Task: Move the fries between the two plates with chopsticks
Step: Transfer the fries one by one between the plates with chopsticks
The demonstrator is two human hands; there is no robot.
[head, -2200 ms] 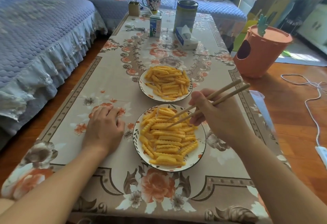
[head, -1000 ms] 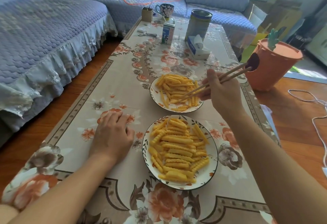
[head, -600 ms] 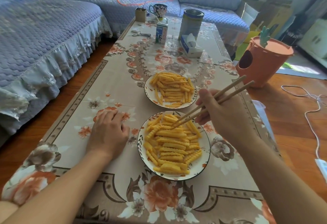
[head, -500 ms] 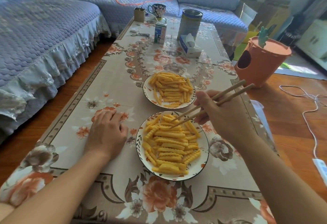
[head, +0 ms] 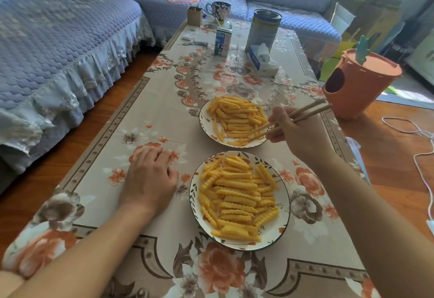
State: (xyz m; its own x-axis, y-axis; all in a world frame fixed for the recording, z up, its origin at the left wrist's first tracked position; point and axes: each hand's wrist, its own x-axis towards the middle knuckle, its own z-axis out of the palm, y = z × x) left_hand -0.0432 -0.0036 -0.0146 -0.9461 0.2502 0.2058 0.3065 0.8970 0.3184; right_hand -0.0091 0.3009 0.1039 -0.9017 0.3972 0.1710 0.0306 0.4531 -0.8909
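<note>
Two plates of crinkle-cut fries sit on the floral tablecloth (head: 150, 109) of a long low table, one beyond the other along the person's midline. The near plate (head: 285, 200) is heaped high; the far plate (head: 203, 125) holds a flatter layer of fries (head: 234, 119). The left hand (head: 150, 181) rests palm-down on the cloth just left of the near plate, fingers loosely bent and holding nothing. The right hand (head: 299, 133) grips a pair of wooden chopsticks (head: 303, 114) high on their shafts, and their tips lie low among the fries at the far plate's near edge — whether they pinch a fry or only touch the pile cannot be told, since tips and fries blur together.

The step looks like setting down or picking up at the far plate. To do it well, the tips should meet evenly across one fry's middle — the ridges help hold — with gentle pressure and a level lift clear of the rim.
</note>
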